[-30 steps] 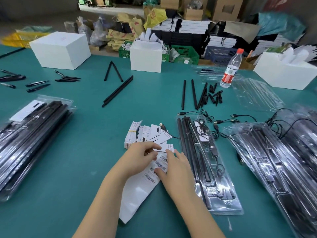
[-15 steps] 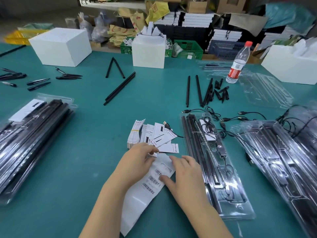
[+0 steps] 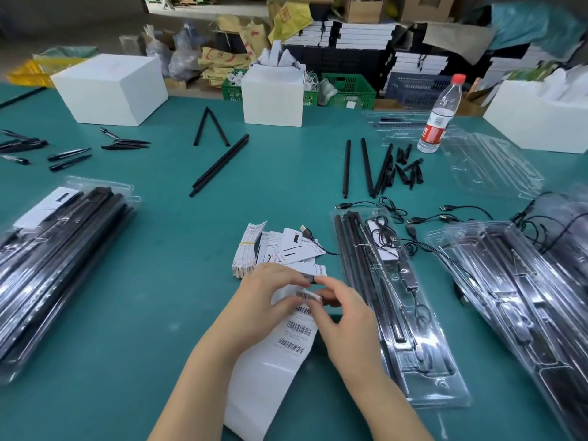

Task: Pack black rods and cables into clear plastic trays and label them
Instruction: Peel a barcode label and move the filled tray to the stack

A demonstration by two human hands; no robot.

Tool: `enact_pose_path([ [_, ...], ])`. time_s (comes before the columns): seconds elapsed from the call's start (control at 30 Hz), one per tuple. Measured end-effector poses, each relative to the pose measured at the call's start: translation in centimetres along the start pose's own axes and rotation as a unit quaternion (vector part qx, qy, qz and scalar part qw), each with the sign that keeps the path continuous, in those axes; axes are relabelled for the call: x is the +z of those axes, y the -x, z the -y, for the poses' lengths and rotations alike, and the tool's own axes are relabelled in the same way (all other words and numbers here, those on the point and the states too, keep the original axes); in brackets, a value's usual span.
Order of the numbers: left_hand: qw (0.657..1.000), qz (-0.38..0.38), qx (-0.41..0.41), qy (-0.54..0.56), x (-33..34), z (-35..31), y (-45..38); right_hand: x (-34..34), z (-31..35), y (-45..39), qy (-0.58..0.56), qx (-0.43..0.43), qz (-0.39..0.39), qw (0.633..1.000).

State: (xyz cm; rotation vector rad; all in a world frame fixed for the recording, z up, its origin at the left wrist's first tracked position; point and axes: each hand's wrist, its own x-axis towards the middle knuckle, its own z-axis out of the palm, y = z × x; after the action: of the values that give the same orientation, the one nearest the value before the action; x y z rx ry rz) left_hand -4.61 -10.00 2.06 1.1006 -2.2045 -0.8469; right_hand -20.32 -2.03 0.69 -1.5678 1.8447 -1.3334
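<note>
Bright even overhead light, glare on plastic trays (image 3: 521, 300), blurred warped edges.

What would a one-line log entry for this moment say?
step: peeling barcode label | left hand: holds label sheet | right hand: pinches label | tray: unlabelled

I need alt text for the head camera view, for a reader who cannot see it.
Over a green table, the left hand and right hand peel a barcode label from a white label sheet. A packed clear tray of black rods and cable lies just right.
</note>
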Motion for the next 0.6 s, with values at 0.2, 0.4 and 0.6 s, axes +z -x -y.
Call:
enact_pose_path([
  [0.2,0.999,-0.030,-0.016,0.000,0.21,-0.32,-0.08,-0.16,-0.08,-0.08,-0.048,0.029,-0.001,0.998],
  [0.4,0.999,-0.035,-0.019,-0.015,-0.08,-0.52,-0.12,-0.25,-0.40,-0.28,-0.039,0.040,0.016,0.998],
  [0.6,0.999,-0.042,0.009,-0.012,0.09,-0.81,0.03,-0.17,-0.46,-0.23,-0.056,0.050,0.022,0.997],
])
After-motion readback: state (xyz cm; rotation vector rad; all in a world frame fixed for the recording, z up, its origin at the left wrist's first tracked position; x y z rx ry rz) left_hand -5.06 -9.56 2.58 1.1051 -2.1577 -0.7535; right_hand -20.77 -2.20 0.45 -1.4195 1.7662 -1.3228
